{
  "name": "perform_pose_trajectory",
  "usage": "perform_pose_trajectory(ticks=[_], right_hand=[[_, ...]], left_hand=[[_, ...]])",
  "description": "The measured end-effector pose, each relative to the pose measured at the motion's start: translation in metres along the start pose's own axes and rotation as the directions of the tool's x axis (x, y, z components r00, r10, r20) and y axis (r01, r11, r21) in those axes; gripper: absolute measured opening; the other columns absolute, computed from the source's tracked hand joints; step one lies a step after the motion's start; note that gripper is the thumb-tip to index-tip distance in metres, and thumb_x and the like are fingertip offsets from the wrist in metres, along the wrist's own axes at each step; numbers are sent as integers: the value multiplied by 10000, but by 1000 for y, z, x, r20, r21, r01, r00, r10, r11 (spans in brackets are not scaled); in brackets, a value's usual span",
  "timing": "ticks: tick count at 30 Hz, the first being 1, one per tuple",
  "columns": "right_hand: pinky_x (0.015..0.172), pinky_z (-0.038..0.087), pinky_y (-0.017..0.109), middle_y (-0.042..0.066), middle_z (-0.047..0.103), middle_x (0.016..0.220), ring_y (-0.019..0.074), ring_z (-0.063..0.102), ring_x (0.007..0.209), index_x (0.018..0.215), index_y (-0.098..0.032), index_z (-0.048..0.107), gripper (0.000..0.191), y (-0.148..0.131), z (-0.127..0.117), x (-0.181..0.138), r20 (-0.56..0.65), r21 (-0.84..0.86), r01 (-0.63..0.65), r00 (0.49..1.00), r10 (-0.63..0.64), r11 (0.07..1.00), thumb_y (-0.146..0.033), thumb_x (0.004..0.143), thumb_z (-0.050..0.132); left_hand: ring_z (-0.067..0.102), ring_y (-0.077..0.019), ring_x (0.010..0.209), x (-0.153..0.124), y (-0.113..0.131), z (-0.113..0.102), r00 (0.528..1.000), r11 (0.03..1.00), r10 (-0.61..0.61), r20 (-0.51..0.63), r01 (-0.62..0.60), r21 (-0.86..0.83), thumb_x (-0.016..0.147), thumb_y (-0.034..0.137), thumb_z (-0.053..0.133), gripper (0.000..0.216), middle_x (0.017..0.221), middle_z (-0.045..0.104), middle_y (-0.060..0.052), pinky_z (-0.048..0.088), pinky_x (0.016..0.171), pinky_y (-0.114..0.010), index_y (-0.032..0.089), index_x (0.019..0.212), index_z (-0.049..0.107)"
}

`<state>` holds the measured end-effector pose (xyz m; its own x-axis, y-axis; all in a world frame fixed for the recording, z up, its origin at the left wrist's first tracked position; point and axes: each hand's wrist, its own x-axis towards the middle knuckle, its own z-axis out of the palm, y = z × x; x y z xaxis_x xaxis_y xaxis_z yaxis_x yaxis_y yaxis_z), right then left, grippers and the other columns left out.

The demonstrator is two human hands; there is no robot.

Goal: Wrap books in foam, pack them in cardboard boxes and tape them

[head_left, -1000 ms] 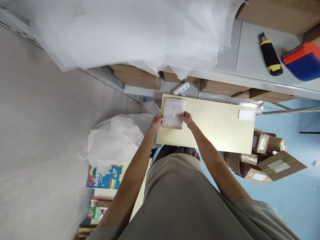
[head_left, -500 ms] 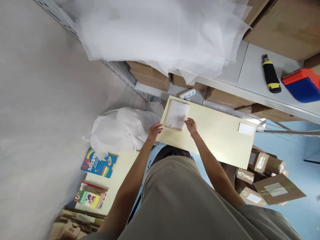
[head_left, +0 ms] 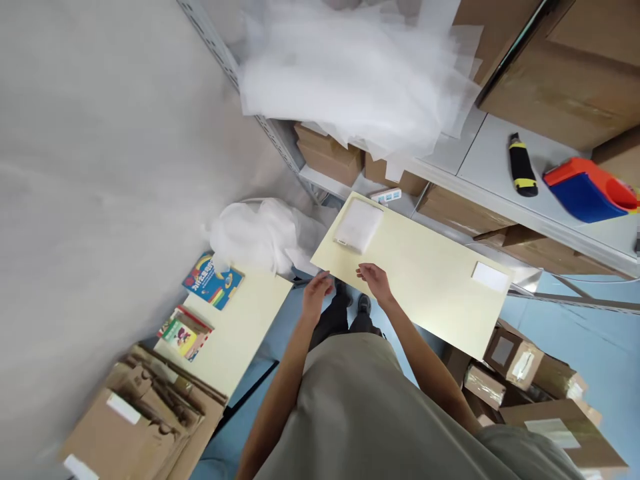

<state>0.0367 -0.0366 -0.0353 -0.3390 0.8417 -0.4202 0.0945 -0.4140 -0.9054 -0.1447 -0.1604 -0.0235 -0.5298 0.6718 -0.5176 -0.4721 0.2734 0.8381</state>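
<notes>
A flat white wrapped packet (head_left: 358, 225) lies at the far left corner of the pale yellow table (head_left: 430, 280). My left hand (head_left: 316, 291) hovers at the table's near edge, fingers loosely curled, holding nothing. Over the table's near part, a little short of the packet, my right hand (head_left: 373, 279) is open and empty. Neither hand touches the packet.
A white label (head_left: 491, 276) lies at the table's right end. The grey shelf (head_left: 493, 163) behind holds white foam sheets (head_left: 360, 87), a black-yellow knife (head_left: 521, 167), a red-blue tape dispenser (head_left: 585, 191) and cardboard boxes. Left: a white bag (head_left: 255, 233), colourful books (head_left: 213, 280), flattened cardboard (head_left: 140, 413). Taped parcels (head_left: 520, 367) lie right.
Both hands let go of the packet, left it on the table and drew back toward me. The view has swung left and down, showing more of the floor-level books and cardboard.
</notes>
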Motion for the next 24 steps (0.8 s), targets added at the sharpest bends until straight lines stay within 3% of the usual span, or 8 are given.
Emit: perform_pose_trajectory(ticks=[6,11,14,19,24], right_hand=[[968,644,463,115,863,1065,277,820,970,1053,-241,798,562,-5,-2,-47,122,-57,16,992,-9,998,-748,815,838],[1007,637,474,115,867,1096,281,819,998,1101,-239,802,583,-11,9,-86,188,-109,44,982,-23,993,-760,841,821],[1019,637,484,114,869,1099,292,822,1016,1109,-241,806,593,-12,28,-112,224,-140,62,974,-30,988,-766,836,831],[1050,636,493,108,869,1127,299,827,1042,1138,-250,816,541,-2,80,-166,296,-170,131,952,-76,977,-724,878,831],[1050,647,493,103,868,1131,297,832,1038,1135,-257,821,526,29,156,-224,356,-173,171,929,-101,970,-706,864,863]], left_hand=[[684,-183,757,-56,-14,-13,999,999,9,-38,-8,33,691,628,995,630,786,716,-16,530,753,-332,202,1127,839],[662,-173,756,-89,-11,-33,995,998,56,-88,-59,-37,715,722,959,554,768,668,-5,553,791,-334,224,794,730],[667,-183,788,-108,-9,-56,995,993,88,-55,-92,-77,739,749,939,593,762,637,-2,563,829,-341,232,727,649],[691,-203,860,-147,-9,-119,989,983,139,-43,-143,-112,818,789,875,611,825,679,-31,562,879,-359,227,755,643],[752,-232,935,-193,-22,-221,985,960,171,-38,-175,-220,727,626,1000,528,1030,823,-87,587,924,-395,214,975,784]])
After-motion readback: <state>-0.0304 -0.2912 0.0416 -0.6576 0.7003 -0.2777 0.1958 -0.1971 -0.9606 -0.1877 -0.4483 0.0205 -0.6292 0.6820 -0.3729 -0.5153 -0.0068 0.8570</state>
